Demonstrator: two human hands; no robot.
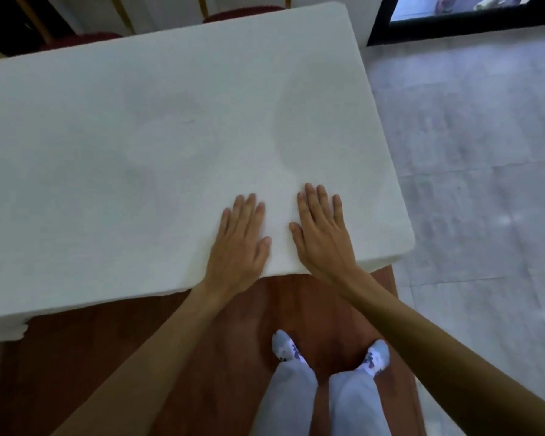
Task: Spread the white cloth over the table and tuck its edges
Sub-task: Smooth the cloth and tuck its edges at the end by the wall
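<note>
White cloth [158,146] fills most of the frame from the upper left to right of centre, lying flat over the desk [328,303], whose brown wooden surface shows bare along the lower middle of the frame, nearest the person. It looks thick and soft, with a blunt folded lip at its near edge and a small stepped fold at the lower left corner of the cloth. Faint rounded shadows mark it in the centre and right of centre. I judge it light and limp, with enough body to keep a crease, and likely to slide on smooth wood if pushed hard.

Grey tiled floor [472,158] takes up the right side of the frame, and dark red chair seats [243,12] peek over the far edge at the top.

Both hands press flat on the cloth just inside its near edge, slightly right of centre, fingers spread and gripping nothing: the left hand [239,243] and right hand [323,234] lie side by side, thumbs near each other but apart.

For tucking, the best hold is probably the near lip, pinched at the fold and drawn toward the bare wood, then the corners.
</note>
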